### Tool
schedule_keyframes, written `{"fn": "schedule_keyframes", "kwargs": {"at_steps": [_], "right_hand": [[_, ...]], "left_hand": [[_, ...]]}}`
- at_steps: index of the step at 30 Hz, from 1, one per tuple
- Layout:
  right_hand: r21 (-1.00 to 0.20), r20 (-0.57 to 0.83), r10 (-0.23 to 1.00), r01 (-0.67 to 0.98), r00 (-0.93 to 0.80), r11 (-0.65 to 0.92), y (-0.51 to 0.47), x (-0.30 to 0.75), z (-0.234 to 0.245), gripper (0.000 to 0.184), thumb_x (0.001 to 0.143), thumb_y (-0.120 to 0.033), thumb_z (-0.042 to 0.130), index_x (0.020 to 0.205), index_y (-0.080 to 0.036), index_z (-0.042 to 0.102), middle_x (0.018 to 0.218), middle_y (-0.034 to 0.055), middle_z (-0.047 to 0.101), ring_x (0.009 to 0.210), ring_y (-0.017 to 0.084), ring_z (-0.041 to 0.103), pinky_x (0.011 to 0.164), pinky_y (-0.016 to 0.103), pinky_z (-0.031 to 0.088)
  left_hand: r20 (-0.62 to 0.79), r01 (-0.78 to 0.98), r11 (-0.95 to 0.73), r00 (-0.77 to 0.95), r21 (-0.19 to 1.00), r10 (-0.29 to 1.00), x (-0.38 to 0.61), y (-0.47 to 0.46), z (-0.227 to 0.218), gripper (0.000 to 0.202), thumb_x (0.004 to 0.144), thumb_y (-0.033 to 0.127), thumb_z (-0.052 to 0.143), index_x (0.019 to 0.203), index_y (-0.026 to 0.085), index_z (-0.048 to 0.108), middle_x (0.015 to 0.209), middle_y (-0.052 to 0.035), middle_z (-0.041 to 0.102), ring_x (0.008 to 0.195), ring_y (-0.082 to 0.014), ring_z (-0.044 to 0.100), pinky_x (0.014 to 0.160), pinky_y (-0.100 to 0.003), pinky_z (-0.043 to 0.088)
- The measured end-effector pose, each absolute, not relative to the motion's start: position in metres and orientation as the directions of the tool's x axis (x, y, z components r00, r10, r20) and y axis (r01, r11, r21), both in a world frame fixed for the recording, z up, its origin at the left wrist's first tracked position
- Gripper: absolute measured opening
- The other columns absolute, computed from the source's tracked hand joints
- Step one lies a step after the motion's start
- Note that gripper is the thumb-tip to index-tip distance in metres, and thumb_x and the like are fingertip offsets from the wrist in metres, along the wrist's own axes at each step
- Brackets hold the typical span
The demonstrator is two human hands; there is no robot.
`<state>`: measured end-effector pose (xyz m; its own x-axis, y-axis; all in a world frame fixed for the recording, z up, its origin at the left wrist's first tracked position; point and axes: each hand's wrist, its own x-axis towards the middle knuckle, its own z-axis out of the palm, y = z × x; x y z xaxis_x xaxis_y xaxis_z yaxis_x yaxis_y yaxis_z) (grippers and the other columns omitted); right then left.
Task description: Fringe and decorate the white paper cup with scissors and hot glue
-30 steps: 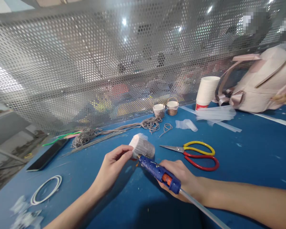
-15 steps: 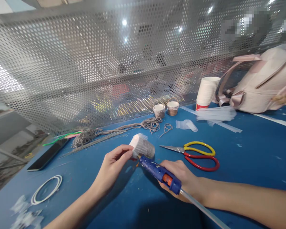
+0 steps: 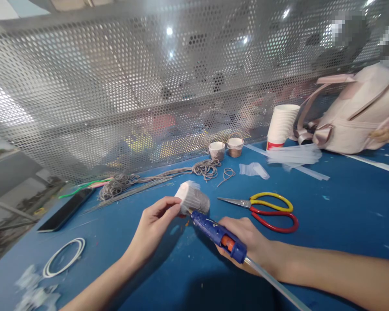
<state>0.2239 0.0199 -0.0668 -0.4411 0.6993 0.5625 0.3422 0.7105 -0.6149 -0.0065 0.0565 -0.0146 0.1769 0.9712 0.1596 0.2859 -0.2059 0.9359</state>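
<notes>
My left hand pinches the rim end of a paper cup wrapped in grey cord, with a sheer white ribbon round its upper part. The cup is tipped on its side just above the table. My right hand grips a blue glue gun with a clear glue stick running out of its back. Its nozzle points at the ribbon near the left fingertips; whether it touches cannot be made out. Scissors with one yellow and one red handle lie right of the cup.
Grey cord lies in tangles behind the cup, near two small baskets. Stacked paper cups, sheer ribbon strips and a pale backpack stand right. A phone and white coil lie left. A perforated metal panel borders the table.
The glue gun's nozzle has shifted very slightly to the right, and the cup has turned a little in my left hand. Everything else stays in place.
</notes>
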Motion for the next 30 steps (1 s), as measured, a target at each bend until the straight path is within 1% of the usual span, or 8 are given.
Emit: {"fn": "schedule_keyframes", "kwargs": {"at_steps": [4, 9, 15, 20, 24, 27, 30], "right_hand": [[-0.655, 0.514, 0.737, 0.354, -0.439, 0.668, 0.019, 0.227, -0.063, 0.003, 0.084, -0.021, 0.052, 0.082, -0.019, 0.053, 0.065, -0.0002, 0.057, 0.051, 0.012, 0.048, 0.05, 0.024, 0.036], [-0.615, 0.559, 0.693, 0.332, -0.455, 0.715, 0.018, 0.23, -0.061, 0.004, 0.081, -0.019, 0.053, 0.082, -0.02, 0.05, 0.068, -0.0006, 0.056, 0.053, 0.012, 0.049, 0.051, 0.025, 0.037], [-0.623, 0.557, 0.663, 0.277, -0.5, 0.732, 0.018, 0.23, -0.062, 0.006, 0.082, -0.018, 0.053, 0.088, -0.02, 0.05, 0.072, 0.001, 0.06, 0.058, 0.013, 0.055, 0.055, 0.025, 0.041], [-0.612, 0.581, 0.654, 0.268, -0.485, 0.744, 0.018, 0.229, -0.06, 0.006, 0.082, -0.017, 0.053, 0.086, -0.02, 0.049, 0.071, 0.0002, 0.058, 0.057, 0.013, 0.054, 0.054, 0.025, 0.039], [-0.626, 0.579, 0.657, 0.254, -0.483, 0.738, 0.018, 0.229, -0.063, 0.009, 0.081, -0.016, 0.054, 0.086, -0.021, 0.049, 0.07, -0.0008, 0.056, 0.055, 0.012, 0.052, 0.053, 0.024, 0.039], [-0.611, 0.608, 0.65, 0.254, -0.457, 0.75, 0.019, 0.228, -0.069, 0.011, 0.08, -0.016, 0.055, 0.086, -0.021, 0.048, 0.07, -0.0012, 0.054, 0.056, 0.012, 0.05, 0.052, 0.024, 0.038], [-0.616, 0.633, 0.65, 0.234, -0.421, 0.752, 0.019, 0.226, -0.073, 0.012, 0.081, -0.016, 0.056, 0.088, -0.022, 0.048, 0.073, -0.0007, 0.054, 0.059, 0.013, 0.049, 0.052, 0.024, 0.039]], "left_hand": [[0.16, 0.28, -0.199, 0.158, 0.939, 0.975, -0.007, 0.058, -0.014, 0.02, 0.083, 0.037, 0.063, 0.085, 0.018, 0.071, 0.079, -0.0014, 0.071, 0.075, -0.0162, 0.066, 0.075, -0.027, 0.052], [0.167, 0.259, -0.192, 0.119, 0.947, 0.979, -0.004, 0.059, -0.011, 0.022, 0.079, 0.038, 0.066, 0.082, 0.017, 0.069, 0.075, -0.0018, 0.07, 0.07, -0.0158, 0.065, 0.07, -0.027, 0.053], [0.207, 0.344, -0.223, 0.081, 0.912, 0.975, -0.001, 0.057, -0.007, 0.024, 0.078, 0.039, 0.065, 0.077, 0.016, 0.068, 0.069, -0.0018, 0.069, 0.062, -0.0154, 0.063, 0.065, -0.028, 0.052], [0.233, 0.375, -0.232, 0.044, 0.898, 0.972, -0.002, 0.056, -0.008, 0.023, 0.077, 0.038, 0.066, 0.075, 0.015, 0.068, 0.063, -0.0014, 0.067, 0.055, -0.0138, 0.059, 0.057, -0.026, 0.05], [0.246, 0.397, -0.234, 0.021, 0.887, 0.969, -0.001, 0.054, -0.006, 0.022, 0.075, 0.037, 0.066, 0.072, 0.015, 0.067, 0.061, 0.0001, 0.065, 0.053, -0.0121, 0.058, 0.054, -0.024, 0.049], [0.283, 0.457, -0.257, 0.012, 0.851, 0.959, 0.0, 0.052, -0.005, 0.022, 0.075, 0.037, 0.064, 0.07, 0.016, 0.067, 0.058, 0.0009, 0.063, 0.051, -0.0116, 0.057, 0.051, -0.022, 0.048], [0.372, 0.54, -0.316, 0.005, 0.78, 0.928, 0.0, 0.051, -0.008, 0.019, 0.075, 0.036, 0.065, 0.074, 0.017, 0.068, 0.06, 0.0011, 0.065, 0.051, -0.0113, 0.057, 0.05, -0.022, 0.048]]}}
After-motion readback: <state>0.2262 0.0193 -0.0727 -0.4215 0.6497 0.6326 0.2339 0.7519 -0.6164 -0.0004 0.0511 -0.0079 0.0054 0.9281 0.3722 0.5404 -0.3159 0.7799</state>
